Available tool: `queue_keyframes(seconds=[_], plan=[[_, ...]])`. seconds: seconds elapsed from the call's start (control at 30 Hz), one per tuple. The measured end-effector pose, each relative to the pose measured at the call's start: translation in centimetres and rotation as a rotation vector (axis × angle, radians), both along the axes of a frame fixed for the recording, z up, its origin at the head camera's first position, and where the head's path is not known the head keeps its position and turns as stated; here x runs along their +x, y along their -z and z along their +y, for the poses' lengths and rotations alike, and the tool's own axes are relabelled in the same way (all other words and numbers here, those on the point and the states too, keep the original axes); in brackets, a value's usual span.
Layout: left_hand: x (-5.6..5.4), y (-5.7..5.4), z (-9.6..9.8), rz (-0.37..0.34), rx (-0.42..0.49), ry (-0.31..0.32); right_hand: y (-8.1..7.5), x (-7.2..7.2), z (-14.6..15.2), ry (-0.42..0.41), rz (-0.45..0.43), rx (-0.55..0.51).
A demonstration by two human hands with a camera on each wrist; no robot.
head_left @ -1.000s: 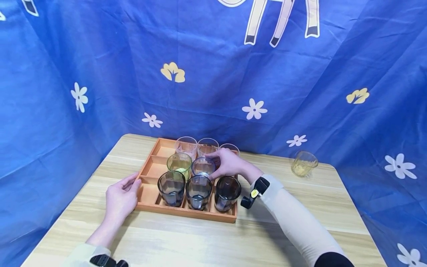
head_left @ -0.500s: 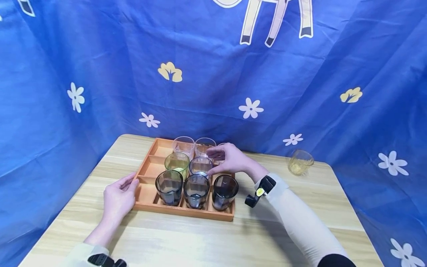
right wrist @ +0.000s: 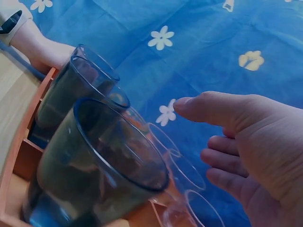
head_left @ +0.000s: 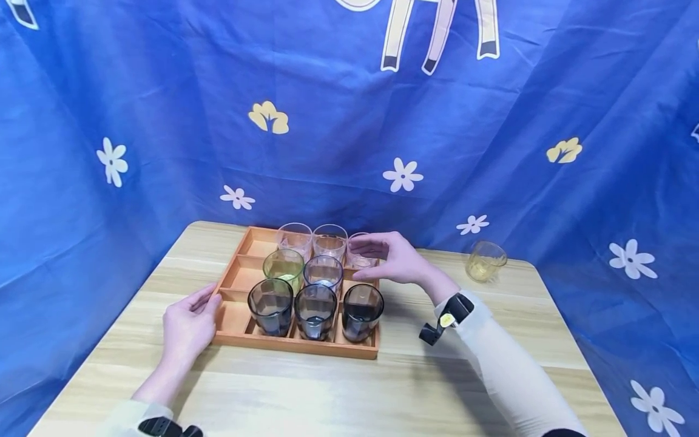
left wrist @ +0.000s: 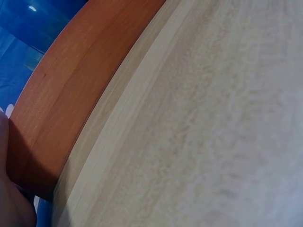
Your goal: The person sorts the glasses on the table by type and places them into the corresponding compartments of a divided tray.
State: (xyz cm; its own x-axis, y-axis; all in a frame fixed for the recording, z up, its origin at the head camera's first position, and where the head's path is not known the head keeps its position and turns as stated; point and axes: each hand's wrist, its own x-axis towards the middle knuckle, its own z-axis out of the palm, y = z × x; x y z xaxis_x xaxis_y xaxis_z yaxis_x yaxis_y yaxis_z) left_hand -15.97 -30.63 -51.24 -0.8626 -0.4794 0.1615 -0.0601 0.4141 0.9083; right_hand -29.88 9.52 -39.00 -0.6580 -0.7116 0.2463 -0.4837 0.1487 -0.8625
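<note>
A wooden compartment tray [head_left: 232, 317] holds several glasses. Along its front row stand three dark glasses [head_left: 360, 315]; the middle row has a green glass [head_left: 283, 267] and a bluish clear glass [head_left: 323, 270], and the back row has three clear glasses [head_left: 295, 237]. My left hand [head_left: 188, 325] grips the tray's left edge near the front corner; in the left wrist view only a sliver of that hand shows beside the tray wall [left wrist: 71, 80]. Over the tray's right side, my right hand [head_left: 401, 261] is apart from the glasses, fingers extended and nothing held, as the right wrist view confirms.
A yellow glass [head_left: 485, 264] stands by itself at the table's back right. The wooden table [head_left: 262, 388] meets a blue patterned curtain [head_left: 338, 133] behind and at the sides. The tray's left column has bare compartments.
My right hand has let go of the bluish glass in the middle row and drawn back to the right, its fingers spread wider. My left hand stays at the tray's edge.
</note>
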Motion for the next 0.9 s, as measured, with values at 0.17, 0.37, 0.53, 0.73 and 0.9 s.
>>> queue_keyframes(seconds=[0.17, 0.37, 0.53, 0.73, 0.9], plan=[[0.2, 0.1, -0.1, -0.015, 0.007, -0.004, -0.2, 0.5, 2.5, 0.048, -0.02, -0.023], [0.2, 0.2, -0.1, -0.005, 0.009, -0.01, -0.1, 0.9, 6.3, 0.132, -0.007, -0.009], [0.0, 0.2, 0.1, 0.013, 0.003, -0.005, -0.2, 1.3, 9.7, 0.195, 0.01, -0.009], [-0.1, 0.2, 0.1, 0.006, 0.001, -0.007, 0.1, 1.5, 14.0, 0.277, 0.021, -0.054], [0.0, 0.0, 0.1, -0.007, -0.008, -0.02, 1.2, 1.4, 17.7, 0.367, 0.023, -0.136]])
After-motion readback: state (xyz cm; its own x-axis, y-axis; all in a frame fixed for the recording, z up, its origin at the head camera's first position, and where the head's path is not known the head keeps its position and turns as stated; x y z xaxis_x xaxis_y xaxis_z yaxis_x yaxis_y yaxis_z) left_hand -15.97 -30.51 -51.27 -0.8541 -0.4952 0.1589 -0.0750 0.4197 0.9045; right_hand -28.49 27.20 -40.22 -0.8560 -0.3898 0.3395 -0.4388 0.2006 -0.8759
